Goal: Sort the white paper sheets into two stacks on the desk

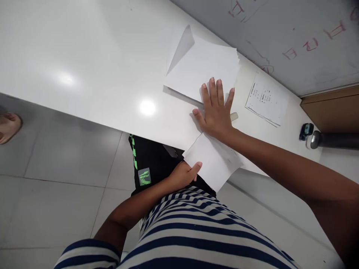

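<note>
A folded white paper [214, 160] hangs partly over the table's front edge. My left hand [185, 174] grips its near left corner, thumb on top and fingers underneath. With fingers spread, my right hand [217, 112] lies palm down, its fingertips over a stack of white paper sheets [207, 69]. The top sheet of that stack curls up at its far left corner. Just right of my right hand a small pale object [233, 116] shows, partly hidden; I cannot make out its kind.
The white table [112, 74] runs along a whiteboard [280, 33] with red marks. Printed sheets [265, 99] lie to the right. Beyond them are a small dark bottle-like item [305, 131], a dark cylinder [336, 140] and a brown box [333, 110]. Another person's foot [9, 127] shows at left.
</note>
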Available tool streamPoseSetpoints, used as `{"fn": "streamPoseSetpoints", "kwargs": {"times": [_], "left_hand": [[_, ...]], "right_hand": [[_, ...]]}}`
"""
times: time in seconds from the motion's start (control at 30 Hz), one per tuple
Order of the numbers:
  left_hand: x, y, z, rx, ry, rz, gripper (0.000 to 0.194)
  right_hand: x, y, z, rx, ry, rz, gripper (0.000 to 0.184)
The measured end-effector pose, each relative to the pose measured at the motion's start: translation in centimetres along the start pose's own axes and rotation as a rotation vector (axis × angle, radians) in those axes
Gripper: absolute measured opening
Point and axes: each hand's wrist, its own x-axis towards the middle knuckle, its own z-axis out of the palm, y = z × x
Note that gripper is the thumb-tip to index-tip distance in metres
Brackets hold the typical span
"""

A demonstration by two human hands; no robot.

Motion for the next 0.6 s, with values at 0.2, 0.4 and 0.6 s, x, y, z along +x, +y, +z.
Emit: {"fn": "streamPoseSetpoints", "kwargs": {"times": [0.2,0.4,0.6], "left_hand": [[0.1,0.4,0.2,-0.036,-0.014,-0.020,0.061],[0.0,0.2,1.0,-0.011,0.052,0.009,0.064],[0.1,-0.4,1.3,-0.012,0.113,0.050,0.067]], "right_hand": [[-0.6,-1.7,-2.4,0.008,0.020,0.008,0.077],[-0.9,-2.8,-3.5,0.050,0.060,0.011,0.081],[-1.5,-3.8,-5.1,0.163,0.110,-0.009,0.079]]}}
